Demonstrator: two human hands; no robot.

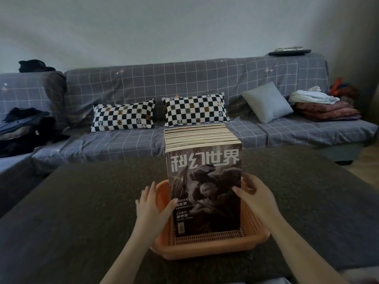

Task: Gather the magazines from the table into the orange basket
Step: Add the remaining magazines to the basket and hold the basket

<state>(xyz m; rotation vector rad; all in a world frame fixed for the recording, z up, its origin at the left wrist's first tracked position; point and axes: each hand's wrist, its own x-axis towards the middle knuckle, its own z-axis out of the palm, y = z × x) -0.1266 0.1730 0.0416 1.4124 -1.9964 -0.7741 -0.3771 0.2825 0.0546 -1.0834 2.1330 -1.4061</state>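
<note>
— In the orange basket [211, 242], near the front edge of the dark tabletop [82, 201], the stack of magazines [205, 181] stands upright on its lower edges, covers facing the camera.

— So the gathering looks finished?

— Mostly, I'd judge. No loose magazine shows anywhere on the tabletop, though its nearest strip is cut off at the bottom of the view.

— And the hands?

— The left hand [152, 210] lies against the stack's left side, fingers fairly straight, thumb on the front cover. The right hand [256, 197] rests on the right side, thumb on the cover and fingers curled round the edge. Both seem to be steadying the stack.

— What is left, then?

— Likely only settling it. The stack rises well above the basket's low rim, so it could tip once released.
</note>
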